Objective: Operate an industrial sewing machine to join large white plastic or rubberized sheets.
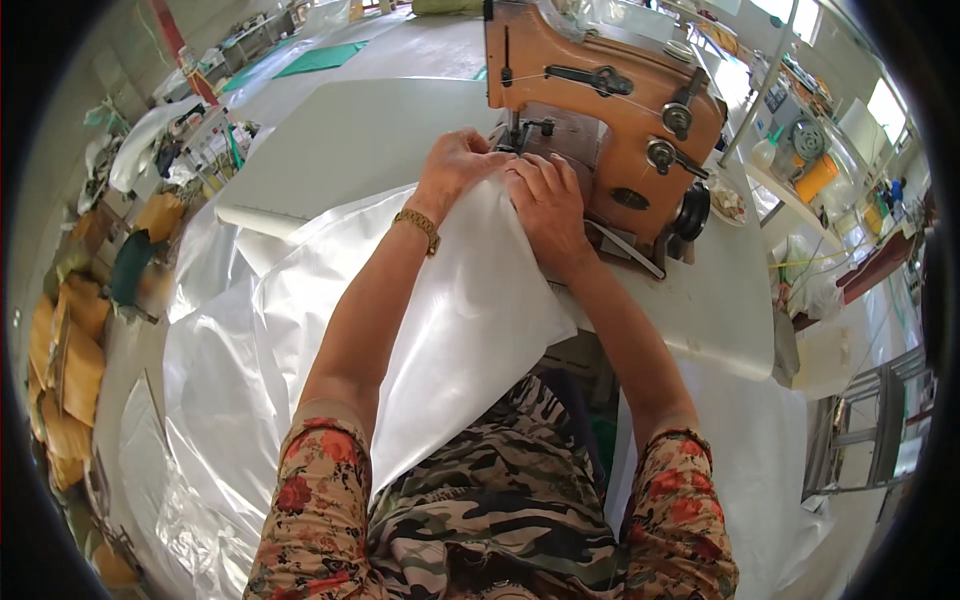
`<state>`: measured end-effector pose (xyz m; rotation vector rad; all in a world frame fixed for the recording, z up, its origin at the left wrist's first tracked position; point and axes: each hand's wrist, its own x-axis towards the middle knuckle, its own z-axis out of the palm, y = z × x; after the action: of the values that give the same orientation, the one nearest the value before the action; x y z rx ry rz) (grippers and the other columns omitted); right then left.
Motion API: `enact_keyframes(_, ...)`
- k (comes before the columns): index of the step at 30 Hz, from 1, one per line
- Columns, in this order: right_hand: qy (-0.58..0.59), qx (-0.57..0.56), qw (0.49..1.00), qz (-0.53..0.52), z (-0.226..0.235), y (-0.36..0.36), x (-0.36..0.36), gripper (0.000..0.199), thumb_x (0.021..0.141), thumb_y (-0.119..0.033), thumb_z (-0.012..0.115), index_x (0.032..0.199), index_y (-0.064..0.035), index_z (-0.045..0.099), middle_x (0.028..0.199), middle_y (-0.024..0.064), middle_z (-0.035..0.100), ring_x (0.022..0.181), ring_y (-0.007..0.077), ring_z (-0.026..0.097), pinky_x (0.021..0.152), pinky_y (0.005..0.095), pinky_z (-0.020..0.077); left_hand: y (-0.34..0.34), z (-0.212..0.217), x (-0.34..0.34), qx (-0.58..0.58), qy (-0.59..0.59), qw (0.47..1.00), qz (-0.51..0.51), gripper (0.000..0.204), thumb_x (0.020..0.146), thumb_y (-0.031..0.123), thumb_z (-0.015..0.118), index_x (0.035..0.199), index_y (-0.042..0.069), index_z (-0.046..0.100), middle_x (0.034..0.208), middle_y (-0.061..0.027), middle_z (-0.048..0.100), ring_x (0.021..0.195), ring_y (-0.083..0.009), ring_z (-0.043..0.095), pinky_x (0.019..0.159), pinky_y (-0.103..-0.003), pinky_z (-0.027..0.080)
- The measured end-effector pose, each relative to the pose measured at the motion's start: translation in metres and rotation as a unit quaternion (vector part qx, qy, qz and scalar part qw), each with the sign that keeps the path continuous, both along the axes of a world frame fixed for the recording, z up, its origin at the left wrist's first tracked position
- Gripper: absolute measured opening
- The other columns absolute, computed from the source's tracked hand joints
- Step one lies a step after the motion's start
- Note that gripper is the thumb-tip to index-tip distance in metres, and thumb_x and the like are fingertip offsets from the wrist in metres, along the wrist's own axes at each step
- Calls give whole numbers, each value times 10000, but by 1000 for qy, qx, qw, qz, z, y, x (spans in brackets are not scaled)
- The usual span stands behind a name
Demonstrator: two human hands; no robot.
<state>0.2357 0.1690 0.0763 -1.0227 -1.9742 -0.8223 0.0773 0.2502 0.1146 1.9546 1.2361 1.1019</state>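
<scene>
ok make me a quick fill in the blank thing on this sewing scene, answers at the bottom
1. The left hand and right hand are at the edge of a shiny ____ sheet.
2. A gold-coloured wristband is worn on the person's ____ wrist.
3. In this view, the black handwheel is on the ____ side of the sewing machine.
4. The sleeves have a ____ pattern with red blooms.

Missing words: white; left; right; floral

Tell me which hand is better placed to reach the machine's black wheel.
Right hand, probably: it sits nearer the wheel. The left hand lies farther off, with the right between; both touch the sheet.
</scene>
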Motion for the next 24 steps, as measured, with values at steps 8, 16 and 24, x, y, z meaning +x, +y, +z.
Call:
enact_keyframes(8,28,38,998,-38,-2,8,-12,222,797,-159,575,990,-52,601,1100,74,602,1110,243,535,1007,515,374,9,7,-36,-61,82,991,-84,373,764,372,738,716,11,656,629,-47,582,589,-135,525,564,-308,430)
enact_keyframes(16,40,65,995,-66,-3,23,-21,180,789,-148,572,948,-66,589,1043,64,597,1041,254,540,964,528,384,32,4,-24,-68,22,995,-76,265,686,271,723,646,20,645,570,-56,560,555,-139,509,549,-312,439)
enact_keyframes(24,65,78,992,-81,-6,27,-22,156,775,-150,584,920,-93,595,1001,48,571,1024,253,538,930,505,396,34,4,-19,-96,-13,992,-84,202,743,172,694,624,38,601,588,52,484,554,-51,403,485,-260,320)
